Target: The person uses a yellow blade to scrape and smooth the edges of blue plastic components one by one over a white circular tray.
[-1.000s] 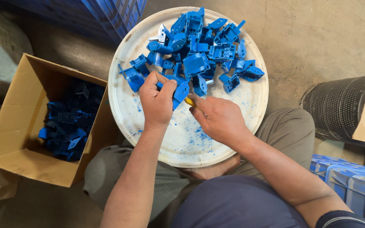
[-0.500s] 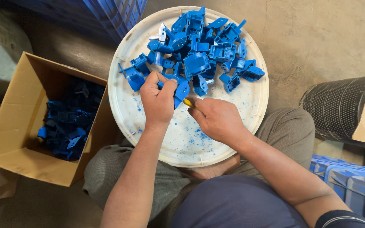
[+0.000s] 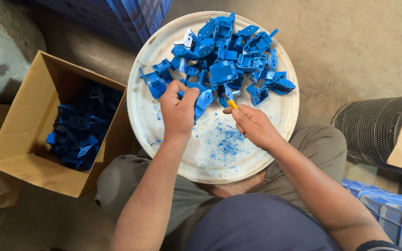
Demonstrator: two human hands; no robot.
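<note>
Trimming a blue part over the white tray

The left hand (image 3: 178, 111) is clenched around a blue plastic part (image 3: 203, 100), holding it just above the round white tray (image 3: 150, 125) that rests across the person's lap. The part sticks out from the fingers toward the tray's middle. The right hand (image 3: 252, 124) grips a small yellow-handled tool (image 3: 231, 104), whose tip meets the edge of the held part. Both hands sit over the near half of the tray, close together.

On the far half of the tray lies a heap of blue plastic parts (image 3: 231, 60), piled loosely and overlapping. Fine blue shavings (image 3: 224, 139) are scattered on the tray's bare surface below the hands.

Left of the tray, touching its rim, stands an open cardboard box (image 3: 19, 153) partly filled with more blue parts (image 3: 82, 130). Right of the tray, well apart from it, is a dark perforated cylinder (image 3: 371, 130) on its side. The tray sits over a concrete floor (image 3: 350, 42)
</note>
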